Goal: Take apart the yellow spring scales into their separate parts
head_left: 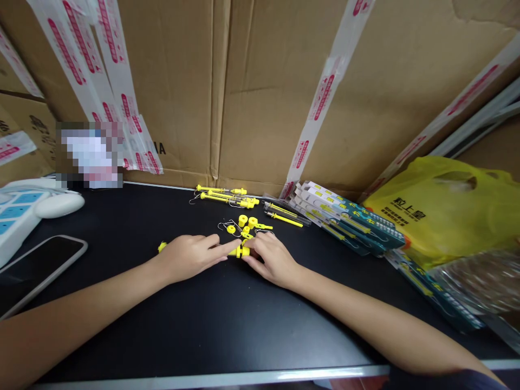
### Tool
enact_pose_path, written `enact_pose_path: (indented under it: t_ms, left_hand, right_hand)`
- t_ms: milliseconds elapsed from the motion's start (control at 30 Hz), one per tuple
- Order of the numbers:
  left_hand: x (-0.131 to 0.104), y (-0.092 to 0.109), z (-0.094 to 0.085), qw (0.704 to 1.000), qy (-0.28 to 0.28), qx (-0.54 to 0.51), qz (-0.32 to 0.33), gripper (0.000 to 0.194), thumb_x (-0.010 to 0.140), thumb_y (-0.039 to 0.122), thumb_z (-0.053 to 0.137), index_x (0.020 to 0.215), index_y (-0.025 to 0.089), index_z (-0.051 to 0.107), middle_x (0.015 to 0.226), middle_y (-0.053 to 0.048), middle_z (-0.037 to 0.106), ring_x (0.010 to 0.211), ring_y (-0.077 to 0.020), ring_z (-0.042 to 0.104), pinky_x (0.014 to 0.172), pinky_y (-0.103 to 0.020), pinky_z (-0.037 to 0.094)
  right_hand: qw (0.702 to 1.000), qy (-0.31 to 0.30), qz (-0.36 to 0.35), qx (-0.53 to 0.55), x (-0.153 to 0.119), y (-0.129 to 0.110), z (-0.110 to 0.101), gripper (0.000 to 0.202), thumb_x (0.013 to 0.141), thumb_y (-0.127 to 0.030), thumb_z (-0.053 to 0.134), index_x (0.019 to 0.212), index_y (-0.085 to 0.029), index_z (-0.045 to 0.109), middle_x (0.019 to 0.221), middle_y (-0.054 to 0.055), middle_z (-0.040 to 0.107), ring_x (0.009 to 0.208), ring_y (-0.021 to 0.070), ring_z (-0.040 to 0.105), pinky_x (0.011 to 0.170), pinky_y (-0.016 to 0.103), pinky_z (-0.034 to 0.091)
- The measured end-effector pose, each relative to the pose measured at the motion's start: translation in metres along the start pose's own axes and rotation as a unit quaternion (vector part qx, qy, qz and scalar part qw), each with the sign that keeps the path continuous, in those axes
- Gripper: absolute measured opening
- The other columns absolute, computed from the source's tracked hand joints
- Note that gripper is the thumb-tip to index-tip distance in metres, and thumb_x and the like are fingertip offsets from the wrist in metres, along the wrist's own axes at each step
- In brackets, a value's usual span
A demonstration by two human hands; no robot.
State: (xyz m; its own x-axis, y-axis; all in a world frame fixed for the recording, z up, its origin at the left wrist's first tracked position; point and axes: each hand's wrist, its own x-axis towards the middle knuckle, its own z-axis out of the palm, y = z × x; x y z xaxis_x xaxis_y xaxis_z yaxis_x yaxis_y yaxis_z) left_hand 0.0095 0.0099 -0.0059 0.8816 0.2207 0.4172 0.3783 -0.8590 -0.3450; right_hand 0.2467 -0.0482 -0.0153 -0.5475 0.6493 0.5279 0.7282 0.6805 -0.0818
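Observation:
A yellow rod-shaped hook tool (239, 252) lies across the black table, with a collar at its right end. My left hand (189, 257) is closed over its shaft, hiding most of it; one yellow tip (162, 246) sticks out on the left. The fingers of my right hand (274, 257) are pinched at the collar end, where the fingertips are partly hidden. Just beyond my hands are loose yellow caps (252, 222), a small yellow ring (231, 229) and thin wire hooks (228, 224).
Several yellow hook tools (229, 197) lie at the back, near slim yellow rods (284, 218). To the right are stacked printed boxes (345, 216) and a yellow plastic bag (422, 211). A phone (40, 271) and power strip (18, 211) are left. Cardboard (170, 81) stands behind.

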Motion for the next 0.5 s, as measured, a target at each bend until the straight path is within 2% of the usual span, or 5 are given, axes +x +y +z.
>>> enact_pose_path:
  t_ms: [133, 267, 400, 500]
  left_hand:
    - [0.0, 0.0003, -0.0002, 1.0, 0.002, 0.001, -0.002, 0.038, 0.096, 0.034, 0.038, 0.134, 0.03, 0.038, 0.076, 0.004, 0.057, 0.062, -0.0081, 0.058, 0.052, -0.02, 0.037]
    - [-0.0001, 0.0013, -0.0006, 1.0, 0.005, 0.003, 0.003, 0.039, 0.096, 0.033, 0.038, 0.135, 0.03, 0.038, 0.075, 0.005, 0.056, 0.061, -0.0078, 0.058, 0.051, -0.02, 0.037]
    - [0.0002, 0.0014, -0.0004, 1.0, 0.006, 0.001, 0.004, 0.038, 0.096, 0.033, 0.038, 0.134, 0.03, 0.038, 0.075, 0.004, 0.056, 0.06, -0.0078, 0.057, 0.05, -0.02, 0.036]
    - [0.0001, 0.0007, 0.0001, 1.0, 0.005, -0.001, 0.001, 0.038, 0.096, 0.033, 0.038, 0.134, 0.03, 0.039, 0.075, 0.004, 0.056, 0.061, -0.008, 0.057, 0.05, -0.019, 0.036]
  right_hand:
    - [1.0, -0.016, 0.026, 0.007, -0.0001, -0.0007, -0.0028, 0.024, 0.092, -0.038, 0.041, 0.097, -0.016, 0.05, 0.077, 0.006, 0.059, 0.071, 0.0192, 0.049, 0.067, 0.031, 0.035]
    - [0.999, -0.032, 0.018, -0.007, 0.0, -0.0001, -0.003, 0.025, 0.095, -0.035, 0.034, 0.091, -0.017, 0.051, 0.078, 0.006, 0.06, 0.07, 0.0191, 0.047, 0.066, 0.031, 0.033]
    - [0.999, -0.023, 0.005, -0.024, 0.0006, -0.0003, -0.0009, 0.026, 0.096, -0.033, 0.033, 0.085, -0.018, 0.052, 0.072, 0.005, 0.058, 0.067, 0.0181, 0.046, 0.063, 0.03, 0.031]
    - [1.0, -0.012, 0.0, -0.019, 0.001, -0.0005, 0.0004, 0.022, 0.095, -0.032, 0.037, 0.089, -0.017, 0.051, 0.073, 0.005, 0.059, 0.066, 0.0173, 0.047, 0.063, 0.029, 0.033]
